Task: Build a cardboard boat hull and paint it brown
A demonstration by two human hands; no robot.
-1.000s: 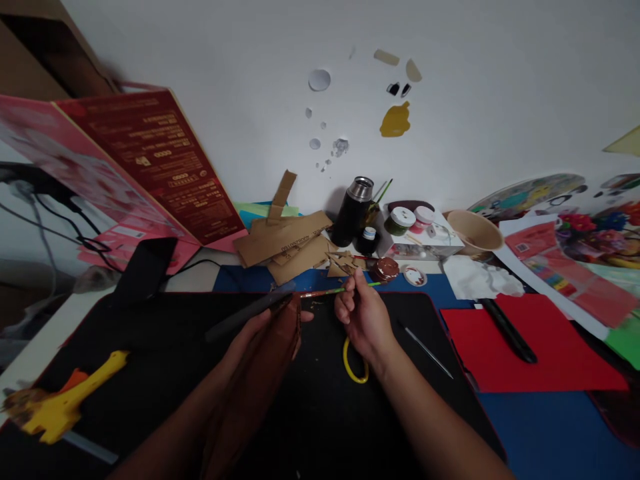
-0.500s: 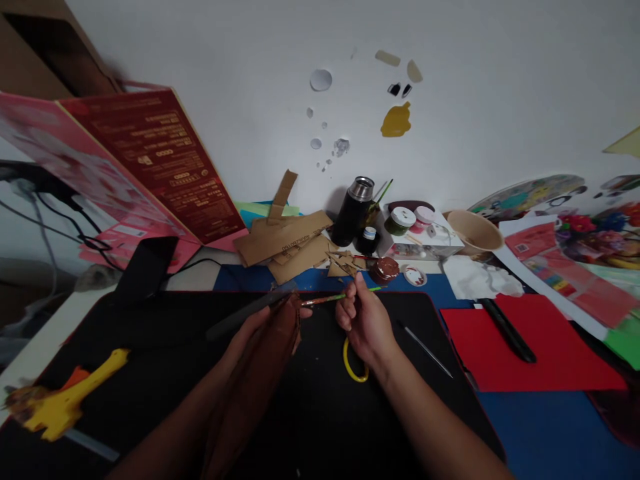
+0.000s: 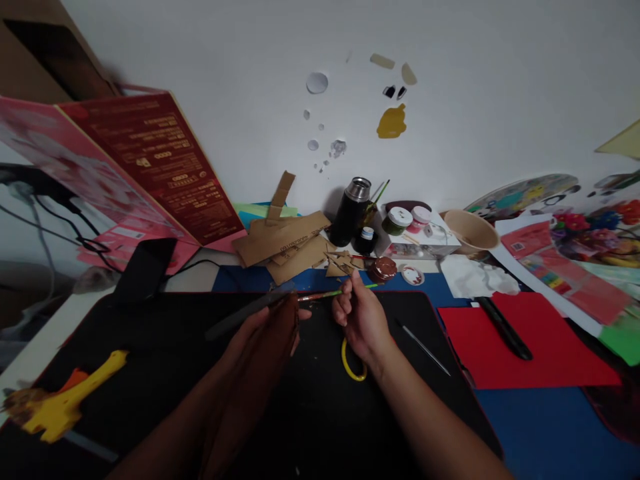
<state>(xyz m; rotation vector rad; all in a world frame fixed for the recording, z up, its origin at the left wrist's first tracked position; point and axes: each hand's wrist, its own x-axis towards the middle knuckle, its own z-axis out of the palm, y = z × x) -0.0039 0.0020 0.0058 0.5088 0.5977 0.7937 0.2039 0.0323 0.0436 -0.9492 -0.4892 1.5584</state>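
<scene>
Pinched in my right hand (image 3: 361, 313) is a thin green paintbrush (image 3: 327, 294), its tip pointing left. The brush tip touches or nearly touches the top end of a long brown piece (image 3: 260, 373). My left hand (image 3: 253, 333) holds this piece, with fingertips showing on its right side. The piece runs down toward me along my left forearm. A dark grey flat strip (image 3: 233, 320) lies behind my left hand. Just under my right hand is a yellow ring (image 3: 350, 367) on the black mat (image 3: 320, 427).
A brown paint jar (image 3: 383, 269), cardboard pieces (image 3: 295, 247) and a black flask (image 3: 350, 212) stand or lie behind the mat. A yellow giraffe-like figure (image 3: 70, 400) is at left. Red paper (image 3: 545, 353) and a thin metal tool (image 3: 425, 348) are at right.
The whole view has shifted slightly. The brown piece seems turned a little at its top, and the brush stays at its upper end. Both hands keep their hold.
</scene>
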